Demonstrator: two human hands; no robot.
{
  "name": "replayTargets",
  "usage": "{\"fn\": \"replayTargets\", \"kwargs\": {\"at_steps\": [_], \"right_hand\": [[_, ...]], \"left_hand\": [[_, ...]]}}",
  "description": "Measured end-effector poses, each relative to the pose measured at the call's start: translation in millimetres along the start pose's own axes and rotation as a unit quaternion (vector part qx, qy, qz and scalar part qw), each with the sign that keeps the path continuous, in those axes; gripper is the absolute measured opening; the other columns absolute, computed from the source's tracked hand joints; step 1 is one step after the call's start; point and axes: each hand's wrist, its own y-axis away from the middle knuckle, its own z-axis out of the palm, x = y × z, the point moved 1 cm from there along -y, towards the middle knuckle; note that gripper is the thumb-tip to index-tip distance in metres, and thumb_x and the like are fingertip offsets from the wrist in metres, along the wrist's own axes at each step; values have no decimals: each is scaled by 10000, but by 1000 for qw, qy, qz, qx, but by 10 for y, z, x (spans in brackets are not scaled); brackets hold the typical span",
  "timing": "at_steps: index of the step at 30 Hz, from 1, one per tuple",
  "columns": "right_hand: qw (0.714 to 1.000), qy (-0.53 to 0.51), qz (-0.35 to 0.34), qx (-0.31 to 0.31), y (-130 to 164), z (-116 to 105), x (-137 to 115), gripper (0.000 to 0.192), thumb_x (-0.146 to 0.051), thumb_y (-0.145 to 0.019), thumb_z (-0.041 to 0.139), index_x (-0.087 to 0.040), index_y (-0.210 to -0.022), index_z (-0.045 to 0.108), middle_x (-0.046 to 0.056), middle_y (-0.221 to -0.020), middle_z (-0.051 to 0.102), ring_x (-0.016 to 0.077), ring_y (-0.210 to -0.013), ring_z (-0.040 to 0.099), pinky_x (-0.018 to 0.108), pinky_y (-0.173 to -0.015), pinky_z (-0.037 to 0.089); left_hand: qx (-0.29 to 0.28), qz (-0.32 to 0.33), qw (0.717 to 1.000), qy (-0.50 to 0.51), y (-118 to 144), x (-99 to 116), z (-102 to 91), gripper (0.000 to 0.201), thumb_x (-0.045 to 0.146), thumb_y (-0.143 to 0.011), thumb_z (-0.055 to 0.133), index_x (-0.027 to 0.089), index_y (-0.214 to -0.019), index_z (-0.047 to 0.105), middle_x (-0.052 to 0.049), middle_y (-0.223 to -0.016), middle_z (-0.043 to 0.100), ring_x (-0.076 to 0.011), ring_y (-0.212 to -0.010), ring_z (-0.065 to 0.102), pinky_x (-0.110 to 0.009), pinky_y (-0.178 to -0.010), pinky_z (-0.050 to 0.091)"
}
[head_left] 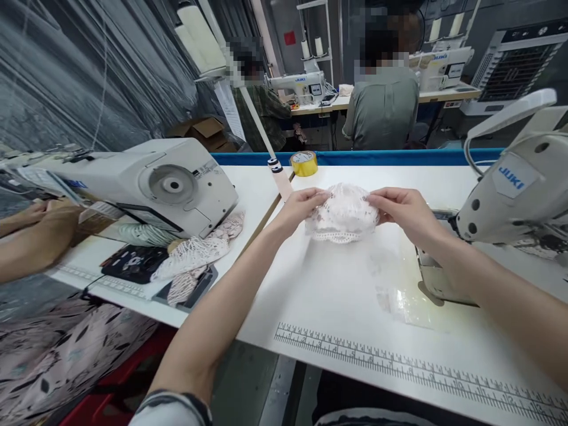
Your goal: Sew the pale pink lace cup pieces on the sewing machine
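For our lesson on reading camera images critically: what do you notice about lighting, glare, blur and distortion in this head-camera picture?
Head view: even overhead light, with soft shadows under both hands on the white table; glare on the clear patch near the sewing machine; wide-angle bending curves the printed ruler and table edges; the left hand, right hand and lace piece are sharp; a co-worker's forearm at left is blurred.

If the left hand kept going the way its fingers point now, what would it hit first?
The left hand points rightward into the white lace piece it already grips; beyond that, probably the right hand on the other side.
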Motion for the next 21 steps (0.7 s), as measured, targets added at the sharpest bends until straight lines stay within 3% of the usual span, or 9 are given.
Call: {"fn": "replayTargets", "kwargs": {"at_steps": [4,7,13,21], "right_hand": [[994,87,15,59,-392,-58,247,287,-425,-696,689,-151,-784,690,33,-700,628,121,-592,556,247,-537,515],[988,142,27,63,-535,-102,424,285,-416,-692,664,-139,-752,686,29,-635,605,105,-493,507,243,-474,461],[962,265,16,71,-591,-117,526,239,-358,-712,611,-177,-823,722,17,-614,613,125,-537,497,248,-512,371],[928,360,-1,95,-631,-103,515,204,-362,-731,605,-233,-828,729,26,-706,656,201,-714,575,305,-644,408]], "left_hand": [[22,8,998,-63,-458,-77,42,286,410,-800,580,148,-852,682,-10,-702,618,-107,-599,506,-213,-535,364],[40,23,991,-127,-609,-182,72,253,360,-780,596,132,-804,705,-20,-736,657,-138,-664,545,-225,-583,386],[99,34,965,-241,-612,-304,80,213,303,-774,603,184,-902,724,-48,-924,689,-192,-851,585,-255,-706,410],[153,38,934,-320,-524,-340,102,246,282,-833,549,225,-1036,676,-35,-894,670,-210,-904,591,-291,-790,411]]}}
